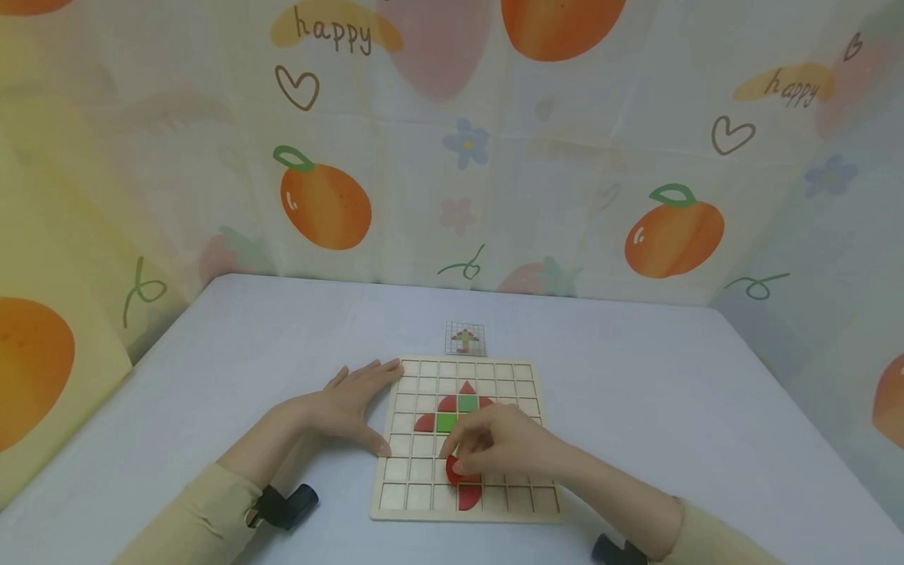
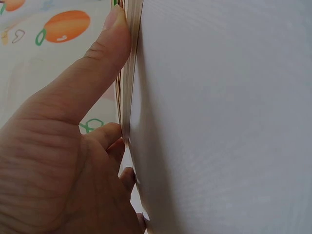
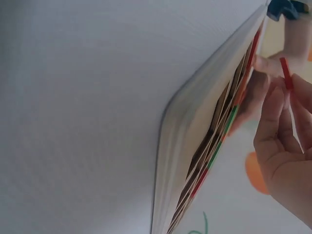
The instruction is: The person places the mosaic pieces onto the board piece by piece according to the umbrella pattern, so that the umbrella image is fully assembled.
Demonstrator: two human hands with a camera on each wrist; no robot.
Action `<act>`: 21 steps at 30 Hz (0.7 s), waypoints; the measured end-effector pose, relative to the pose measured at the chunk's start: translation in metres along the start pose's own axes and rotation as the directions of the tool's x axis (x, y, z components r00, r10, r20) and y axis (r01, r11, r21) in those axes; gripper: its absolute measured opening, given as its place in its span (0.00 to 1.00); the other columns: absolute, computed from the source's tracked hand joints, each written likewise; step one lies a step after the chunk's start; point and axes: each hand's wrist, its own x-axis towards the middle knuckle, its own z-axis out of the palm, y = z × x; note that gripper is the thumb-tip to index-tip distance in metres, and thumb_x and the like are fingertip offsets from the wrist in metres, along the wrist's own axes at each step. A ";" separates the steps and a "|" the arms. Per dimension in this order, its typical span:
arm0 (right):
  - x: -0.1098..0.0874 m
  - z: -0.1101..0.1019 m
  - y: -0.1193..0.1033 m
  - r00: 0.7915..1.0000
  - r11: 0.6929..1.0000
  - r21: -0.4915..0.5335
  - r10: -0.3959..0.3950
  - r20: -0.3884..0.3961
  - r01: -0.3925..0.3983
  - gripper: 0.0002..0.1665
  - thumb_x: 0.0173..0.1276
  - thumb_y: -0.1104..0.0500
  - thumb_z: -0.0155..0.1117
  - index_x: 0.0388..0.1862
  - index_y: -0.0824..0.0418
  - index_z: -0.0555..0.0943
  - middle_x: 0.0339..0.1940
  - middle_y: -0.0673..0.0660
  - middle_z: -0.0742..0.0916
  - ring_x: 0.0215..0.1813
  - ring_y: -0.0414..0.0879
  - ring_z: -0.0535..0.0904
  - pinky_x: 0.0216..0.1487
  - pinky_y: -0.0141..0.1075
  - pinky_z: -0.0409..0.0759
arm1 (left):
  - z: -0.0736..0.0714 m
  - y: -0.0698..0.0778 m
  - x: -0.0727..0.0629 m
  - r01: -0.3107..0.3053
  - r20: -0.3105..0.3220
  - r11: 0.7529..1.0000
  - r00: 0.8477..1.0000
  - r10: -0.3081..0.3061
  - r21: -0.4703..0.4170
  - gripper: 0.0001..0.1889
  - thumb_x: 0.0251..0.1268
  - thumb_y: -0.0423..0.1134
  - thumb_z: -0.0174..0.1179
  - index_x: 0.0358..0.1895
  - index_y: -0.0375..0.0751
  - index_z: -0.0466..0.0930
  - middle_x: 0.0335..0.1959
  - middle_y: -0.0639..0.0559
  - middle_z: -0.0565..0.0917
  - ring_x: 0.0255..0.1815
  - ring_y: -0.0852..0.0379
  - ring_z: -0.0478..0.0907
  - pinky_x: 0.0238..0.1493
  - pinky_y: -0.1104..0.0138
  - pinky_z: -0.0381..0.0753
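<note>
A wooden grid board (image 1: 410,514) lies on the table, with red and green pieces set in several of its squares. My right hand (image 1: 504,441) is over the board's middle and pinches a red curved-edge piece (image 1: 452,471) between thumb and fingertips. In the right wrist view this red piece (image 3: 286,73) shows edge-on, raised off the board. Just below it in the head view, a red quarter-round piece (image 1: 469,497) sits in the bottom row. My left hand (image 1: 346,408) is spread along the board's left edge, thumb and fingertips touching the frame. The right hand covers part of the pattern.
A small pattern card (image 1: 465,339) with a coloured figure on a grid lies just beyond the board's far edge. The white table (image 1: 636,353) reaches back to a printed cloth backdrop (image 1: 530,157). A dark wrist camera (image 1: 288,506) is strapped to the left wrist.
</note>
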 end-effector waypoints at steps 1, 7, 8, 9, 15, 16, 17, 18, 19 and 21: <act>0.000 0.002 -0.001 1.000 1.000 -0.011 0.002 0.007 -0.002 0.07 0.62 0.62 0.69 0.38 0.53 0.88 0.26 0.49 0.87 0.27 0.34 0.79 0.31 0.25 0.78 | 0.000 -0.001 0.000 0.000 -0.001 1.000 1.000 0.000 0.003 0.62 0.40 0.62 0.75 0.79 0.43 0.50 0.83 0.46 0.51 0.83 0.36 0.44 0.76 0.31 0.36; 0.000 0.008 -0.004 0.999 0.998 -0.057 -0.008 0.038 0.010 0.06 0.62 0.60 0.71 0.37 0.51 0.88 0.29 0.46 0.87 0.30 0.33 0.81 0.36 0.25 0.80 | 0.000 0.000 0.000 0.005 -0.002 1.000 1.000 -0.005 0.006 0.62 0.41 0.61 0.75 0.79 0.43 0.51 0.83 0.47 0.51 0.83 0.37 0.44 0.76 0.31 0.37; 0.001 0.008 -0.004 0.999 0.998 -0.057 -0.011 0.043 0.013 0.05 0.62 0.60 0.71 0.37 0.52 0.88 0.29 0.47 0.87 0.30 0.33 0.81 0.35 0.25 0.80 | 0.000 0.000 0.000 0.006 -0.003 1.000 1.000 -0.006 0.006 0.62 0.41 0.61 0.75 0.79 0.43 0.51 0.83 0.47 0.50 0.83 0.37 0.44 0.76 0.31 0.37; 0.001 0.009 -0.004 0.999 0.998 -0.061 -0.010 0.047 0.013 0.05 0.62 0.60 0.71 0.37 0.51 0.88 0.29 0.46 0.87 0.30 0.32 0.80 0.35 0.25 0.80 | 0.000 0.000 0.000 0.008 -0.002 1.000 1.000 -0.008 0.006 0.62 0.41 0.61 0.75 0.79 0.43 0.51 0.83 0.47 0.50 0.83 0.37 0.44 0.76 0.31 0.37; 0.004 0.014 0.001 0.997 0.997 -0.075 -0.002 0.076 0.007 0.07 0.61 0.62 0.72 0.35 0.49 0.89 0.27 0.42 0.87 0.30 0.30 0.80 0.35 0.24 0.81 | 0.000 -0.001 0.000 0.010 0.003 1.000 1.000 -0.010 0.008 0.62 0.41 0.62 0.75 0.79 0.43 0.50 0.83 0.47 0.50 0.83 0.37 0.43 0.76 0.31 0.37; 0.005 0.015 0.002 0.997 0.997 -0.076 -0.002 0.079 0.008 0.07 0.61 0.62 0.72 0.35 0.49 0.89 0.27 0.41 0.87 0.30 0.29 0.79 0.36 0.24 0.81 | 0.000 0.000 0.000 0.010 0.004 1.000 1.000 -0.010 0.007 0.62 0.41 0.62 0.75 0.79 0.43 0.50 0.83 0.47 0.50 0.83 0.37 0.43 0.76 0.31 0.36; 0.005 0.015 0.002 0.997 0.997 -0.080 -0.005 0.081 0.011 0.08 0.61 0.62 0.71 0.36 0.49 0.89 0.27 0.41 0.87 0.31 0.29 0.79 0.36 0.24 0.81 | 0.000 0.000 0.000 0.011 0.004 1.000 1.000 -0.011 0.007 0.62 0.41 0.62 0.75 0.79 0.44 0.50 0.83 0.48 0.50 0.83 0.37 0.43 0.77 0.31 0.36; 0.005 0.016 0.002 0.997 0.996 -0.087 -0.004 0.082 0.011 0.08 0.61 0.62 0.71 0.36 0.49 0.89 0.28 0.40 0.87 0.31 0.29 0.79 0.37 0.24 0.81 | 0.000 0.000 0.000 0.008 0.002 1.000 1.000 -0.008 0.006 0.62 0.41 0.61 0.75 0.79 0.43 0.51 0.83 0.47 0.50 0.83 0.37 0.44 0.76 0.31 0.37; 0.005 0.016 0.002 0.997 0.996 -0.091 -0.006 0.083 0.013 0.08 0.62 0.62 0.71 0.36 0.49 0.89 0.28 0.40 0.87 0.31 0.28 0.79 0.37 0.23 0.82 | -0.001 0.001 0.000 0.010 0.002 1.000 1.000 -0.010 0.005 0.62 0.41 0.61 0.75 0.79 0.43 0.51 0.83 0.47 0.50 0.83 0.37 0.44 0.76 0.31 0.37; 0.005 0.016 0.001 0.996 0.994 -0.104 -0.011 0.087 0.020 0.08 0.62 0.62 0.71 0.37 0.49 0.89 0.29 0.39 0.87 0.32 0.28 0.79 0.38 0.23 0.82 | -0.001 0.001 0.000 0.012 0.002 1.000 1.000 -0.012 0.004 0.62 0.41 0.61 0.75 0.79 0.43 0.51 0.83 0.47 0.50 0.83 0.37 0.44 0.76 0.31 0.37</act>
